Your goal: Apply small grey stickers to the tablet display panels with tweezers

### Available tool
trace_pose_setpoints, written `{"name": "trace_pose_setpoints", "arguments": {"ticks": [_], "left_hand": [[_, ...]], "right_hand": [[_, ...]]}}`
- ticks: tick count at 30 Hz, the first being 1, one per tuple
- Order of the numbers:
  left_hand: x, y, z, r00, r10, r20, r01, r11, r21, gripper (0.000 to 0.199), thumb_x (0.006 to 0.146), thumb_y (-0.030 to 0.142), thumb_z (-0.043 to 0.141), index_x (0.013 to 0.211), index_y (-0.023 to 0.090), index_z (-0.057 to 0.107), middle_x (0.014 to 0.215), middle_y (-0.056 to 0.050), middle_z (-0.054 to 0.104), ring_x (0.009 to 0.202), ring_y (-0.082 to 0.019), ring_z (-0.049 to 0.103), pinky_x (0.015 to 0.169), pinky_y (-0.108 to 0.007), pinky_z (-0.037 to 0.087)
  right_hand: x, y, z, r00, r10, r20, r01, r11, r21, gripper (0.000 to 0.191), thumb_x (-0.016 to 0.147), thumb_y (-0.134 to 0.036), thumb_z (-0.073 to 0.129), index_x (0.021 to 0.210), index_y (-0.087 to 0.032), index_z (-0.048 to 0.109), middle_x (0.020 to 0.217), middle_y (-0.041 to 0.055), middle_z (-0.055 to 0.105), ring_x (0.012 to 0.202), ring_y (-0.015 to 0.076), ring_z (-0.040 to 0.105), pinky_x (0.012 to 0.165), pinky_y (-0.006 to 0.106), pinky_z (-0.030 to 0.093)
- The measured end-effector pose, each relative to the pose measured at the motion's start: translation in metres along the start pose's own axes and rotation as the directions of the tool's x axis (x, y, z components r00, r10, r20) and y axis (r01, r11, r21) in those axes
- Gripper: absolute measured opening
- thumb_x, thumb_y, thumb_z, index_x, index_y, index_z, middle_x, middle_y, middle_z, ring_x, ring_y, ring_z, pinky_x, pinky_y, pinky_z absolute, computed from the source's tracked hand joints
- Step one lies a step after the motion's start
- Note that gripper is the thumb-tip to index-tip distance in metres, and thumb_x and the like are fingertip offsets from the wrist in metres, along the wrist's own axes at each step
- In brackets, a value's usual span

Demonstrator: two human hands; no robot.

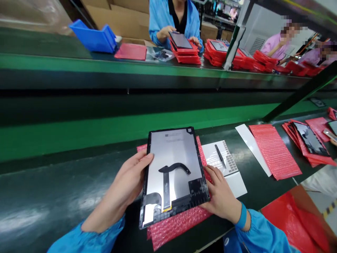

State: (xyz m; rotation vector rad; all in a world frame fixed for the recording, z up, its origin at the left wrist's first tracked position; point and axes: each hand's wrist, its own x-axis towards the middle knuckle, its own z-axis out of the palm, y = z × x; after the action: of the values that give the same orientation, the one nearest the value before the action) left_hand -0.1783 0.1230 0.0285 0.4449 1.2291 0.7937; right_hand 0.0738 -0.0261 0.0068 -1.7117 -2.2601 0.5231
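Observation:
A tablet screen (173,149), its silvery back facing up and a black ribbon cable (166,186) lying across it, is tilted over a red bubble-wrap bag (173,225). My left hand (133,177) grips the screen's left edge, thumb on top and fingers underneath. At the lower right edge, my right hand (221,195) is closed around the screen's side, close against the bubble wrap; its thumb is partly hidden. Just beyond that hand, black tweezers (220,156) lie on a white sheet with small grey labels (230,160).
To the right are a white strip (252,149), red bubble-wrap bags (275,151) and another screen (310,138). A raised green shelf (126,63) runs across the back, bearing a blue bin (93,37) and red stacks (185,54). A co-worker (160,21) in blue handles a screen there.

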Motion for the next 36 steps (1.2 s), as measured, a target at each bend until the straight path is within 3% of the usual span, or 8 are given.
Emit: {"name": "trace_pose_setpoints", "arguments": {"ticks": [6, 12, 16, 20, 23, 27, 29, 36], "left_hand": [[0.005, -0.031, -0.013, 0.996, -0.09, 0.02, 0.086, 0.986, 0.144, 0.068, 0.053, 0.044, 0.097, 0.11, 0.02, 0.069, 0.09, -0.006, 0.08, 0.083, -0.03, 0.078, 0.063, -0.032, 0.062], [0.007, -0.045, -0.023, 0.994, 0.002, 0.107, -0.04, 0.934, 0.355, 0.068, 0.071, 0.056, 0.086, 0.125, 0.021, 0.063, 0.082, -0.003, 0.077, 0.065, -0.023, 0.072, 0.058, -0.03, 0.055], [-0.003, -0.026, -0.022, 0.983, 0.174, 0.06, -0.162, 0.668, 0.726, 0.069, 0.083, 0.06, 0.072, 0.136, 0.019, 0.058, 0.069, -0.001, 0.072, 0.056, -0.023, 0.064, 0.053, -0.026, 0.042], [-0.023, -0.012, -0.014, 0.905, 0.412, 0.106, -0.182, 0.151, 0.972, 0.049, 0.094, 0.052, 0.061, 0.133, 0.021, 0.063, 0.065, -0.001, 0.069, 0.052, -0.023, 0.061, 0.051, -0.027, 0.032], [-0.042, -0.024, 0.013, 0.808, 0.42, 0.413, -0.47, 0.037, 0.882, 0.038, 0.102, 0.045, 0.053, 0.128, 0.021, 0.066, 0.076, -0.003, 0.074, 0.06, -0.022, 0.068, 0.057, -0.028, 0.044], [-0.059, -0.062, 0.075, 0.436, 0.231, 0.87, -0.863, -0.168, 0.477, 0.036, 0.107, 0.03, 0.044, 0.126, 0.012, 0.069, 0.116, -0.014, 0.077, 0.103, -0.025, 0.074, 0.088, -0.035, 0.057], [-0.059, -0.083, 0.104, 0.335, 0.121, 0.934, -0.891, -0.281, 0.356, 0.045, 0.107, 0.037, 0.048, 0.135, 0.006, 0.065, 0.143, -0.022, 0.067, 0.13, -0.034, 0.065, 0.104, -0.042, 0.053], [-0.038, -0.132, 0.142, 0.45, -0.041, 0.892, -0.836, -0.372, 0.405, 0.086, 0.099, 0.07, 0.051, 0.155, 0.004, 0.051, 0.166, -0.03, 0.038, 0.152, -0.049, 0.04, 0.113, -0.058, 0.044]], "right_hand": [[-0.017, 0.027, -0.023, 0.988, 0.073, -0.134, -0.049, 0.984, 0.172, 0.04, 0.098, -0.046, 0.068, 0.13, -0.021, 0.067, 0.132, 0.0186, 0.07, 0.122, 0.0345, 0.068, 0.102, 0.053, 0.059], [0.003, 0.096, -0.069, 0.902, 0.417, -0.111, -0.408, 0.908, 0.093, 0.031, 0.097, -0.053, 0.071, 0.099, -0.021, 0.068, 0.071, 0.0018, 0.069, 0.061, 0.0216, 0.067, 0.059, 0.035, 0.052], [0.036, 0.122, -0.069, 0.895, 0.438, 0.078, -0.44, 0.898, 0.002, 0.035, 0.085, -0.053, 0.082, 0.079, -0.023, 0.065, 0.06, -0.0014, 0.066, 0.053, 0.0192, 0.062, 0.051, 0.031, 0.039], [0.046, 0.125, -0.073, 0.885, 0.42, 0.2, -0.46, 0.855, 0.239, 0.035, 0.093, -0.047, 0.073, 0.071, -0.023, 0.063, 0.055, -0.0019, 0.063, 0.044, 0.0147, 0.056, 0.045, 0.028, 0.038], [0.037, 0.123, -0.08, 0.845, 0.486, 0.223, -0.512, 0.612, 0.604, 0.036, 0.095, -0.056, 0.07, 0.084, -0.023, 0.059, 0.055, -0.0029, 0.066, 0.038, 0.0147, 0.058, 0.038, 0.025, 0.042], [0.017, 0.127, -0.082, 0.829, 0.532, 0.172, -0.427, 0.404, 0.809, 0.034, 0.093, -0.053, 0.073, 0.086, -0.024, 0.056, 0.055, -0.0039, 0.067, 0.035, 0.0141, 0.058, 0.034, 0.023, 0.043], [0.007, 0.131, -0.079, 0.825, 0.539, 0.169, -0.415, 0.374, 0.829, 0.03, 0.092, -0.05, 0.073, 0.09, -0.023, 0.061, 0.05, -0.0058, 0.064, 0.03, 0.0116, 0.05, 0.032, 0.021, 0.036], [-0.017, 0.133, -0.068, 0.835, 0.505, 0.219, -0.432, 0.356, 0.829, 0.029, 0.093, -0.048, 0.07, 0.099, -0.021, 0.063, 0.061, -0.0011, 0.07, 0.042, 0.0156, 0.062, 0.038, 0.024, 0.046]]}}
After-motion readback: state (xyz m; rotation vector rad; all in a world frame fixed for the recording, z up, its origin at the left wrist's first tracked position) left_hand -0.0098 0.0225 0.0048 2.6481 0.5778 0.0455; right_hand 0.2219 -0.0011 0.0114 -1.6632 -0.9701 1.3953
